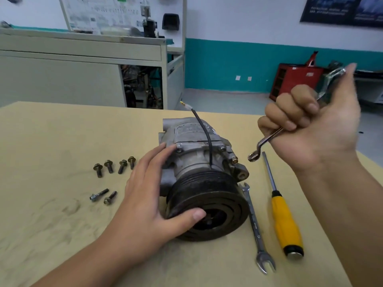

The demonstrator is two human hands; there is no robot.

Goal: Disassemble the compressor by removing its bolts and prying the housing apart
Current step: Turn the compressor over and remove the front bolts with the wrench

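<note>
A grey compressor (pixel 199 154) with a black pulley (pixel 215 195) facing me lies on the tan table (pixel 51 224). A black wire (pixel 204 131) sticks up from it. My left hand (pixel 145 201) rests against its left side, thumb on the pulley face, fingers on the housing. My right hand (pixel 310 125) is raised to the right of the compressor and grips a ring wrench (pixel 267 141), whose ring end hangs just above the table beside a bolt (pixel 234 160) still in the housing. Several removed bolts (pixel 113 166) lie to the left.
An open-end wrench (pixel 256 226) and a yellow-handled screwdriver (pixel 285 220) lie on the table right of the pulley. Behind the table stand a grey cabinet (pixel 83 65) and a red tool box (pixel 296 79) on the floor.
</note>
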